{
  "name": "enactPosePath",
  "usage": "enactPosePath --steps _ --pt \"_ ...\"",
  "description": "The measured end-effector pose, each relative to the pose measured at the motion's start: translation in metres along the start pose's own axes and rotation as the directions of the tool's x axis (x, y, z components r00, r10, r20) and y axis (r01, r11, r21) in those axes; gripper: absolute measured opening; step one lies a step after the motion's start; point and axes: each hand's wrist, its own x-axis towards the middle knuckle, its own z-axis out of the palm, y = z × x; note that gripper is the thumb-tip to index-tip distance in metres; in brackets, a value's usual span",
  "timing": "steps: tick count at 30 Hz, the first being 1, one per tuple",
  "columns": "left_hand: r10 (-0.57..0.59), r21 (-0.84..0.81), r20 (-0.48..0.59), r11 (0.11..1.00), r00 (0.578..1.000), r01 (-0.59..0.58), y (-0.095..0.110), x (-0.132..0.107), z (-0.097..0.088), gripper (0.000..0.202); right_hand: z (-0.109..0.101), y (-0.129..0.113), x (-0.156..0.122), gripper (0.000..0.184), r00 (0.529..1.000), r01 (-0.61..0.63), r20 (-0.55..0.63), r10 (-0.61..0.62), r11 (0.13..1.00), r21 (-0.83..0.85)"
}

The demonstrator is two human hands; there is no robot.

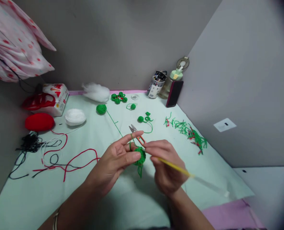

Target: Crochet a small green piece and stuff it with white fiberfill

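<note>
The slender yellow hook has an indistinct tip. Left of the round green yarn piece, the left hand pinches it, forefinger outstretched; right of it, the curled right hand grips the hook.

Light is dim, right corners black, the yellow tool blurred.

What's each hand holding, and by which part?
The left hand pinches the green crocheted piece by its left edge and carries looped green yarn. The right hand holds the slim yellow tool near the end toward that piece.
</note>
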Motion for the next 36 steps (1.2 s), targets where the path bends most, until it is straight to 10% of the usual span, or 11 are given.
enactPosePath --steps 5,16,29,36 --pt "0.099 0.09 -0.063 0.992 0.993 -0.093 0.001 0.001 -0.002 0.05 0.002 0.006 0.008 0.018 0.921 -0.349 0.017 0.389 0.803 0.483" --pt "0.143 0.19 -0.071 0.974 0.987 -0.127 -0.005 0.003 0.002 0.061 0.008 0.011 0.006 0.012 0.928 -0.361 0.079 0.365 0.82 0.445" --pt "0.08 0.063 0.062 0.995 0.995 -0.083 -0.001 0.001 0.001 0.048 0.005 0.018 0.016 0.022 0.733 -0.607 0.279 0.621 0.412 0.679" --pt "0.212 0.34 -0.075 0.924 0.974 -0.175 -0.003 -0.007 0.016 0.04 0.015 0.013 0.004 0.019 0.852 -0.485 0.108 0.513 0.694 0.531"
